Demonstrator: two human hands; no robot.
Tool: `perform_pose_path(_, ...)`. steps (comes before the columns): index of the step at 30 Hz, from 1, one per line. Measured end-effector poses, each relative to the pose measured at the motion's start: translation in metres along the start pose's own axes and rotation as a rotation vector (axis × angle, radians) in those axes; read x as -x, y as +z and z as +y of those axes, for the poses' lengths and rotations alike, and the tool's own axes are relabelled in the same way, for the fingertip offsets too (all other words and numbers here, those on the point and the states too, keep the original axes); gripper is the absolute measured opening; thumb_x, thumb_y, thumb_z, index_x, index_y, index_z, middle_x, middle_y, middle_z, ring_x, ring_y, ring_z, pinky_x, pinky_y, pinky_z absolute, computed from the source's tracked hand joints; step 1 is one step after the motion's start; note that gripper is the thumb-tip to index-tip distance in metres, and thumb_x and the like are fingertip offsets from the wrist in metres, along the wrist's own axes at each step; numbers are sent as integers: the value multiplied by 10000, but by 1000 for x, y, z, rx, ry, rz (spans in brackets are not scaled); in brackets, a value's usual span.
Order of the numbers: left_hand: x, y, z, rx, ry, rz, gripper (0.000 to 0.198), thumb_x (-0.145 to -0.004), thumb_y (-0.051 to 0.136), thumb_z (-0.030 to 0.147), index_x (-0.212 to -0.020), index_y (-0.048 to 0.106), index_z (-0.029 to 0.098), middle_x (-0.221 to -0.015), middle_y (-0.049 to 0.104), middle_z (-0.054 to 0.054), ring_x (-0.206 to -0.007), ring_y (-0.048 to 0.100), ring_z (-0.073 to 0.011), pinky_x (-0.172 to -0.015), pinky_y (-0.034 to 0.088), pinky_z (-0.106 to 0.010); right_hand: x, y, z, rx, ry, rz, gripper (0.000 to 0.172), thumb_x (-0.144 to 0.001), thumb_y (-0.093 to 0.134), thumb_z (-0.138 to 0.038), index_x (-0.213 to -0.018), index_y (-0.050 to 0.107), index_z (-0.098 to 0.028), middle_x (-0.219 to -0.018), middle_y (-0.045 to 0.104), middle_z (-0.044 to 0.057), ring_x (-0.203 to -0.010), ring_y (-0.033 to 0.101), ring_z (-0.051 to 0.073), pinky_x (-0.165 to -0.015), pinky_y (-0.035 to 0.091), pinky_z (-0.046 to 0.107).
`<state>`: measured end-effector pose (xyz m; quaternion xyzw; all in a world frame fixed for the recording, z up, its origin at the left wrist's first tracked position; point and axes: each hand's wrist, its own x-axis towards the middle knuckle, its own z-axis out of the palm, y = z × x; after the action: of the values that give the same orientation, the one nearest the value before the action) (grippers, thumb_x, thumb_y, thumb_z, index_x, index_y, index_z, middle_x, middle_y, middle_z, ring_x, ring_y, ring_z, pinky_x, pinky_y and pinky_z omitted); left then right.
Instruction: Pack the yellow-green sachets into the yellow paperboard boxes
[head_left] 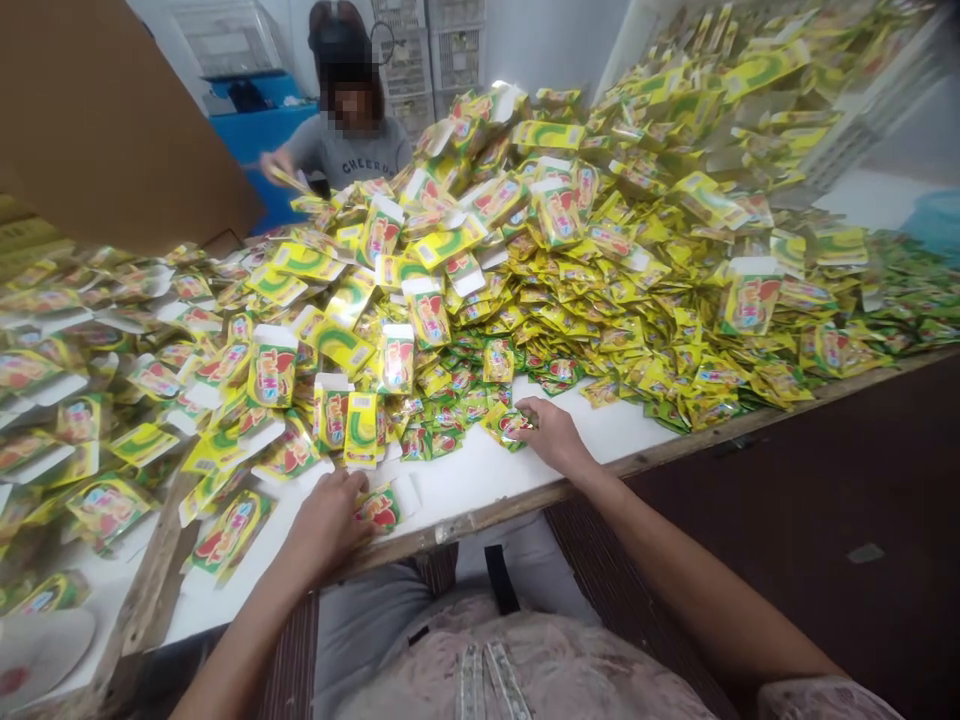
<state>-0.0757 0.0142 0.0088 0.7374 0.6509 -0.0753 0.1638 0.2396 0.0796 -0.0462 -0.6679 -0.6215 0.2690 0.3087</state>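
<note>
While the right hand (555,436) pinches a small packet (510,426) near the front edge of the table (442,478), the left hand (328,518) has its grip on a printed box (381,508) lying by that same edge. Just beyond them, loose packets (637,335) heap up toward the right, and boxes (271,368) with open white flaps spread past the left edge. A tipped crate (849,140) holds more boxes at the far right corner; a co-worker (367,158) sits or stands behind the heap.

Soft light glints off yellow cartons (352,297) while the outer edges blur and stretch.
</note>
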Motion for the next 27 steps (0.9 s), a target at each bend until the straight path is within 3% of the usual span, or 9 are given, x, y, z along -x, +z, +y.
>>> perform_pose_path(4,6,-4,3,114,15,75,152,-677,636,295,-736,545,188,-814,604,-64,-802,547,-232,-680,382,-296,15,1,-12,13,-118,18,195,-644,683,-168,-834,658,-199,-811,668,29,-793,599,197,-736,457,318)
perform_pose_path(6,5,-4,6,356,-4,125,185,-698,632,359,-755,577,192,-738,613,-31,-740,564,-211,-653,392,-284,22,4,-21,-94,-109,15,147,-683,669,-267,-803,646,-185,-756,654,30,-736,591,194,-686,455,310)
perform_pose_path(8,0,0,12,673,-8,150,272,-681,657,411,-830,618,187,-711,636,-17,-723,588,-208,-650,418,-284,29,9,-34,-280,-62,-15,232,-698,650,-368,-821,626,-173,-709,628,23,-689,577,183,-638,452,295)
perform_pose_path(12,-18,18,34,1195,74,78,412,-613,738,397,-930,646,151,-823,697,-53,-853,625,-238,-745,469,-313,34,25,-64,-671,-66,-110,329,-678,644,-421,-877,589,-165,-787,623,24,-743,577,168,-677,464,283)
perform_pose_path(15,-27,32,50,1408,109,39,441,-618,749,395,-964,644,143,-910,708,-74,-923,627,-243,-810,472,-325,32,32,-73,-637,-90,-111,265,-672,642,-403,-787,590,-170,-679,565,-13,-645,515,136,-608,423,256)
perform_pose_path(20,-27,43,53,1462,74,51,391,-642,743,398,-921,636,147,-911,707,-61,-862,637,-213,-783,476,-301,27,24,-59,-403,-110,-273,280,-688,638,-401,-571,516,-178,-500,354,-72,-494,331,86,-476,254,222)
perform_pose_path(24,-27,44,52,1448,91,24,343,-673,723,384,-916,641,156,-893,707,-47,-840,633,-197,-761,470,-277,23,21,-53,-410,-128,-411,322,-648,674,-416,-519,508,-172,-495,325,-74,-499,307,81,-470,218,213)
perform_pose_path(27,-31,40,54,1425,107,-22,357,-655,737,377,-926,654,160,-904,711,-46,-855,635,-205,-766,473,-281,24,28,-53,-413,-84,-380,281,-607,703,-390,-518,558,-166,-495,370,-69,-512,340,85,-482,234,212)
